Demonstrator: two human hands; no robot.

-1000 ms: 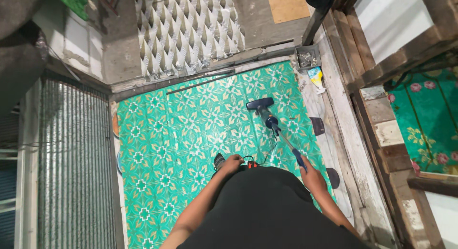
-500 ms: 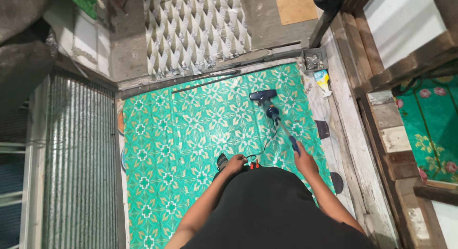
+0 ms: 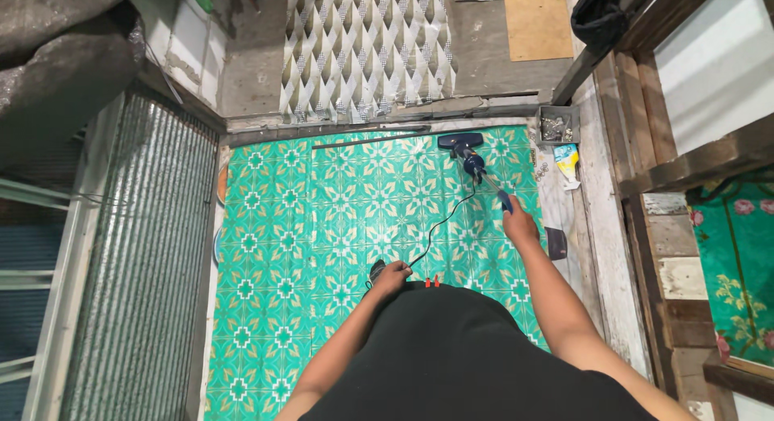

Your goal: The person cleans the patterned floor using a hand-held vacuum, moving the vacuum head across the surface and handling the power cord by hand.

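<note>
Close to my waist, my left hand (image 3: 393, 276) has fingers curled around the black power cord (image 3: 439, 223), thin and floppy, likely to snag unless kept slack. Further out, my right hand (image 3: 518, 224) grips the blue handle of the stick vacuum (image 3: 476, 164), fingers wrapped tight. Looks light, stiff, easy to steer from that handle. Its dark head (image 3: 459, 139) sits at the far edge of the green patterned floor mat (image 3: 322, 227), near a small grey tray (image 3: 556, 124).
</note>
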